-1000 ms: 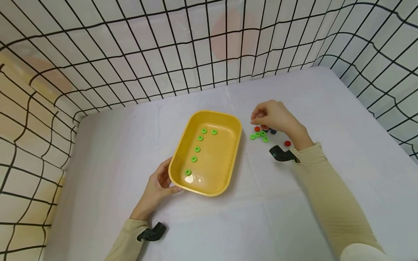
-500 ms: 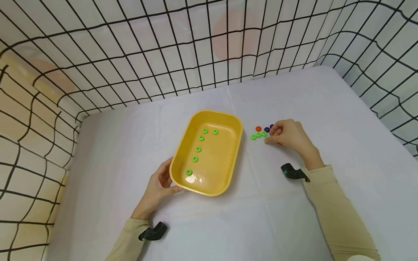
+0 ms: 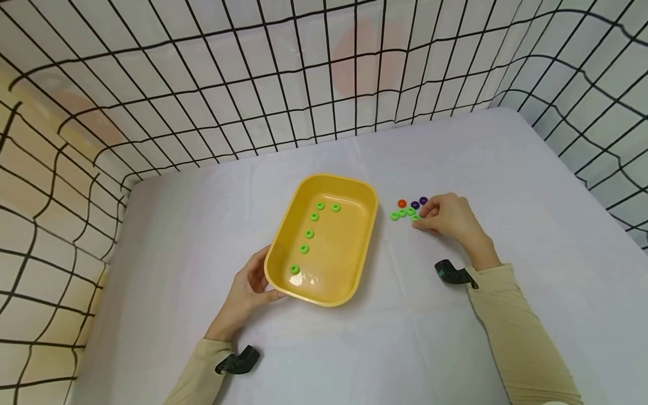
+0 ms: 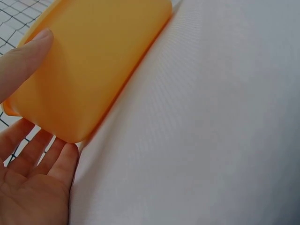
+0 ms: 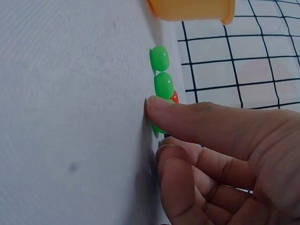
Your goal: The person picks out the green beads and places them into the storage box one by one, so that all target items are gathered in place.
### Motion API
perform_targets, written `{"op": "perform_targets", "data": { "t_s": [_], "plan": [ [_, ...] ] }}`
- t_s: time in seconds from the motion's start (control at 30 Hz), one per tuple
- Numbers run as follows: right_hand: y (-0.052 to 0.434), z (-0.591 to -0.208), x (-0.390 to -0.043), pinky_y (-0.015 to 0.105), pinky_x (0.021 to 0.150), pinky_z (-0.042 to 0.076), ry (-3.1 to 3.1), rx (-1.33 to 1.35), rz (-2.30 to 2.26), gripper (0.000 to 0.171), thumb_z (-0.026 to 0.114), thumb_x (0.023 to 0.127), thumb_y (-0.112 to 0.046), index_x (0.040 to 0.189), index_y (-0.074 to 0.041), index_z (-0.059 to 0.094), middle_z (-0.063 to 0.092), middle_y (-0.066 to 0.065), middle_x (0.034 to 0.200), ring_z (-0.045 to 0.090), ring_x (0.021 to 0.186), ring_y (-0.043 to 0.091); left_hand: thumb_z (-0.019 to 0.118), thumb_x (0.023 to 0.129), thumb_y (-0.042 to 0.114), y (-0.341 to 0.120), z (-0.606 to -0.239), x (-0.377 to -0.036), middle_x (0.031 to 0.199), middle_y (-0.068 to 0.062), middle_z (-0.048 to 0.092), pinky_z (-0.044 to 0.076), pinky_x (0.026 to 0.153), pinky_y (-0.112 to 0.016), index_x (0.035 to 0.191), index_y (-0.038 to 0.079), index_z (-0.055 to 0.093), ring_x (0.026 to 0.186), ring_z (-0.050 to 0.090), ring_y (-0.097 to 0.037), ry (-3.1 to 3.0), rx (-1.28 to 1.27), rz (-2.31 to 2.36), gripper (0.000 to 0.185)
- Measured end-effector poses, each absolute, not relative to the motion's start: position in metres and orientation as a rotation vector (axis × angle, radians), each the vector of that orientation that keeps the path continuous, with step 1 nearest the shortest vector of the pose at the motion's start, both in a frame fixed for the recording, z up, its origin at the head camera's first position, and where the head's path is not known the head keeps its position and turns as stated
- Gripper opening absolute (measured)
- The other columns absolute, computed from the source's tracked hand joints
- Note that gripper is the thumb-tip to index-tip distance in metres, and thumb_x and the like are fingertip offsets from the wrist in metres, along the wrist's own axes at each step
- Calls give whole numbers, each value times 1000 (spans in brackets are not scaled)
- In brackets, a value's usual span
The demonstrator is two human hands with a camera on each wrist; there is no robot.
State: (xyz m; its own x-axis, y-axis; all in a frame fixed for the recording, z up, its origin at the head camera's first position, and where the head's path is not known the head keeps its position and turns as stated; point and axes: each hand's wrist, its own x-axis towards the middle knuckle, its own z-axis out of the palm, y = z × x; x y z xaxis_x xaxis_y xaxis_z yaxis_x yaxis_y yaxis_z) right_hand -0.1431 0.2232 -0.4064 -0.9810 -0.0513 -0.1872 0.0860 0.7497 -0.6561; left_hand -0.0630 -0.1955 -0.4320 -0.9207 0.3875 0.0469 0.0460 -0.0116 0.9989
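A yellow tray (image 3: 331, 287) stands on the white cloth in the head view, with several green beads (image 3: 309, 234) inside along its left side and far end. My left hand (image 3: 245, 289) grips its near left corner; in the left wrist view the thumb (image 4: 28, 58) lies on the outer wall and the fingers curl beneath. To the right of the tray, my right hand (image 3: 450, 219) pinches a green bead (image 3: 415, 217) between thumb and index finger, at the edge of a small cluster. In the right wrist view the thumb (image 5: 197, 124) partly covers the beads.
Beside the right fingertips lie more green beads (image 3: 402, 212), an orange-red bead (image 3: 402, 203) and two purple beads (image 3: 423, 200). A black wire mesh (image 3: 314, 73) fences the back and both sides of the white-covered table (image 3: 334, 354).
The right hand has come back from behind the cluster to its near right side, now at a green bead. A red bead formerly near the wrist is no longer visible. Left hand and tray stay put.
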Motion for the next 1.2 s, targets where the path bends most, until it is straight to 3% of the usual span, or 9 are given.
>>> {"op": "perform_targets", "data": {
  "t_s": [0.4,1.2],
  "plan": [
    [220,-413,-145,25,54,43,2776,6,-1048,26,76,73,-22,85,-2,65,60,3,66,52,58,15,75,68,-8,-200,-435,-59,142,-14,34,38,102,-24,141,6,30,126,39,-28,2017,452,2018,87],
    [219,-413,-144,23,50,47,2721,64,-1121,24,73,76,-16,89,0,63,62,6,68,57,55,15,75,69,-6,-200,-432,-62,144,-13,32,36,103,-24,141,6,30,129,36,-30,2007,468,2015,86]
  ]
}}
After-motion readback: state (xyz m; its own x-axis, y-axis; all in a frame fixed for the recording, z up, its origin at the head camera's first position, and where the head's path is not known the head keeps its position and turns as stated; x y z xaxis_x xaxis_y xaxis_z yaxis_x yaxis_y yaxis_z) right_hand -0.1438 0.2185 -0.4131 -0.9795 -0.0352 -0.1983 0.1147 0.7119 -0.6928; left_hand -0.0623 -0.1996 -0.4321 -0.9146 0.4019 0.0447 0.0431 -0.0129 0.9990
